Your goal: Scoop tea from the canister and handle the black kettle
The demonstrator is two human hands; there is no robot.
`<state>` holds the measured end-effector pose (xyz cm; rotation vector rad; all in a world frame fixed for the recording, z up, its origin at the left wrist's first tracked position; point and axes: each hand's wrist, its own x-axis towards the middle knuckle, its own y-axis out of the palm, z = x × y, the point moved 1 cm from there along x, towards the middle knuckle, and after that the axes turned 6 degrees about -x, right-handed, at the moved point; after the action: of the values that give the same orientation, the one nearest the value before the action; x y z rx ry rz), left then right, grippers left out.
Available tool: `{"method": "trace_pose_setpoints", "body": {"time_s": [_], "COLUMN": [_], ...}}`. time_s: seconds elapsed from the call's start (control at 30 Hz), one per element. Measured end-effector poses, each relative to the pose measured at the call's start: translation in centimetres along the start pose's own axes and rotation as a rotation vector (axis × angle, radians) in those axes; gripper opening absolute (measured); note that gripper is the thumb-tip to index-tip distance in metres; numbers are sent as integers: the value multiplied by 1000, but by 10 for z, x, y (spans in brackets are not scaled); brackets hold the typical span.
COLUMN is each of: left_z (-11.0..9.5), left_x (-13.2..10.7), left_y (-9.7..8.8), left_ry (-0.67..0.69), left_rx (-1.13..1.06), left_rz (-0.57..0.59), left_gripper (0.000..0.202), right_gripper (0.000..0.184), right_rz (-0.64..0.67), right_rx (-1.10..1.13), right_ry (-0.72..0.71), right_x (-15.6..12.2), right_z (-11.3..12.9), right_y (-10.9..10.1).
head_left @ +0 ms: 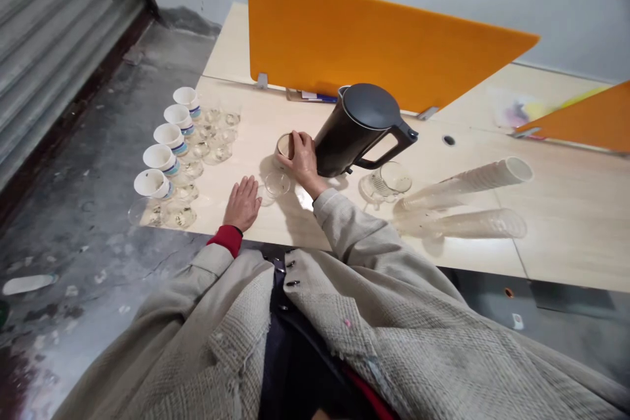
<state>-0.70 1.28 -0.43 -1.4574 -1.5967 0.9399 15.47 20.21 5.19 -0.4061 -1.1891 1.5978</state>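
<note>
My right hand [304, 161] has its fingers wrapped around the rim of a small round jar [284, 145] with a brownish inside; what it contains I cannot make out. My left hand [241, 205] lies flat near the front edge of the table, its fingers stretched out and nothing in them. Between the hands is a clear plastic cup [277, 183], close to the left fingertips. Just beyond my right wrist stands a black electric kettle [352, 125], its lid down and its handle to the right.
Several white paper cups [168, 136] line the left edge, beside clear cups [183, 214] with small dark bits inside. Right of the kettle stands a glass mug [388, 180]. Two stacks of clear cups [480, 224] are further right. An orange divider [374, 39] rises behind the kettle.
</note>
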Motion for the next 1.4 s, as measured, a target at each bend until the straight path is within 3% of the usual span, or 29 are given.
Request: {"method": "trace_pose_setpoints", "body": {"time_s": [0.23,0.37,0.53,0.67,1.0,1.1,1.23,1.4], "left_z": [4,5,8,12,29,30,26,25], "left_x": [1,2,3,4,-1,-3,-2,0], "left_y": [3,5,7,10,12,11,14,14], "left_ry": [10,22,32,48,114,119,122,103], "left_rx": [-12,-34,-58,-92,-236,-247,-196,-160], "left_rz": [-15,-40,-56,-83,-227,-255,-213,-185], "left_gripper": [62,61,62,60,54,53,54,55], "right_gripper": [78,79,79,81,94,91,70,67], "right_rz": [-166,-189,-98,-15,64,16,-99,6], "right_rx": [-50,-81,-33,-2,-26,-6,107,360], "right_ry": [-9,-4,-37,-89,-114,-66,61,115], "right_x": [-70,-120,-170,-191,-198,-192,-163,-103], "right_z": [-9,-22,-23,-14,-6,-15,-43,-78], "right_y": [-52,-76,-77,-67,-72,-81,-87,-65]}}
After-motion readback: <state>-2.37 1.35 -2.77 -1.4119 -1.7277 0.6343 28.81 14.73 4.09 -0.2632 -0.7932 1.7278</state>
